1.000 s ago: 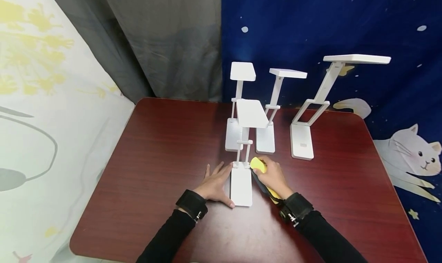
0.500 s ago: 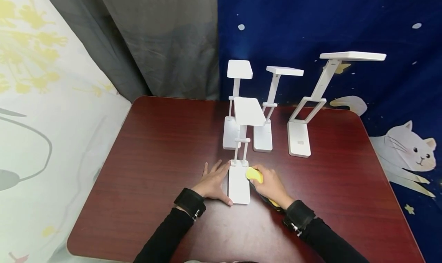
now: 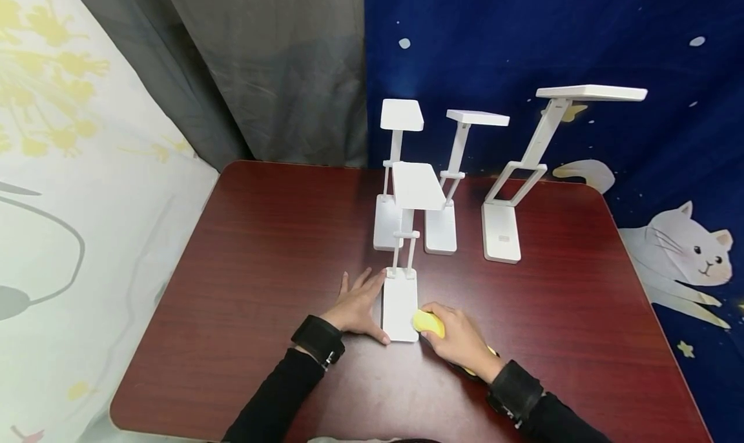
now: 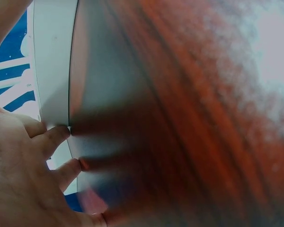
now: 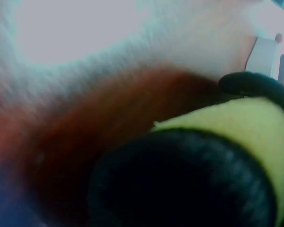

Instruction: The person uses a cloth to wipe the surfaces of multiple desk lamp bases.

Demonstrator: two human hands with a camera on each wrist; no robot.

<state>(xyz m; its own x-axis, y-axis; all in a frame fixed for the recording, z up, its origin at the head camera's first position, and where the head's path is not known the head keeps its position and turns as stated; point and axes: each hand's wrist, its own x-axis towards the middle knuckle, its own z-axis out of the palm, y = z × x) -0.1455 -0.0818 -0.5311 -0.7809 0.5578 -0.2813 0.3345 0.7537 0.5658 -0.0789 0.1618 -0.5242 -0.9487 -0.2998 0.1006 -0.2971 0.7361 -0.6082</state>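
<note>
A white folding desk lamp (image 3: 400, 304) stands near the middle of the table, its flat head (image 3: 417, 186) raised over its jointed arm. My left hand (image 3: 356, 307) rests against the left side of the base, thumb and fingers spread along that edge. In the left wrist view the fingertips (image 4: 61, 132) touch the lamp's side. In my right hand (image 3: 462, 343) I grip a yellow-and-black tool (image 3: 429, 323), its yellow end at the base's right edge near the front corner. What kind of tool it is cannot be told; the right wrist view shows its yellow body (image 5: 236, 118) and black parts.
Behind stand three more white lamps: one at the back left (image 3: 388, 223), one in the middle (image 3: 440, 228) and a taller one (image 3: 501, 233) on the right. All are on the dark red wooden table (image 3: 279, 236). A grey curtain (image 3: 290, 75) and blue cloth (image 3: 465, 36) hang behind it.
My right hand has slid the yellow-and-black tool towards me along the base's right edge, from the hinge end to the front corner. The left hand stays at the lamp; the head view shifts slightly.
</note>
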